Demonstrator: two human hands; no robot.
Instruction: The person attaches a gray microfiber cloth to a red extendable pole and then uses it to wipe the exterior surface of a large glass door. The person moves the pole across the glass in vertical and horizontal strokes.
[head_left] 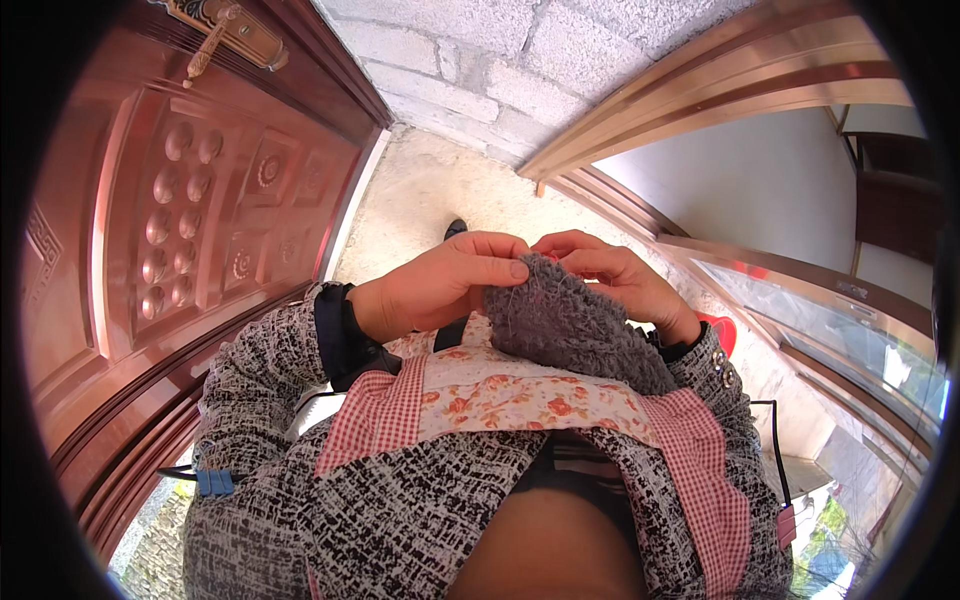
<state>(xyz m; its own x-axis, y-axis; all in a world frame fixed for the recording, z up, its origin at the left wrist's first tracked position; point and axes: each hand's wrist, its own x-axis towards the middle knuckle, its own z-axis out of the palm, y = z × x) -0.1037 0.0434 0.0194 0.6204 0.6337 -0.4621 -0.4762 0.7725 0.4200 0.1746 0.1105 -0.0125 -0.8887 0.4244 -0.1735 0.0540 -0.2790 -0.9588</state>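
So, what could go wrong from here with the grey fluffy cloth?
Possibly two things. The left hand pinches the grey fluffy cloth near its upper corner, so it could slip if that hold loosens. The cloth also covers part of the right hand, so a poor finger position there might go unnoticed from this view.

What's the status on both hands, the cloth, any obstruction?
Left hand pinching gray cloth at its top corner. Right hand at same edge, grip partly hidden. Cloth hanging before apron; no obstruction visible between hands.
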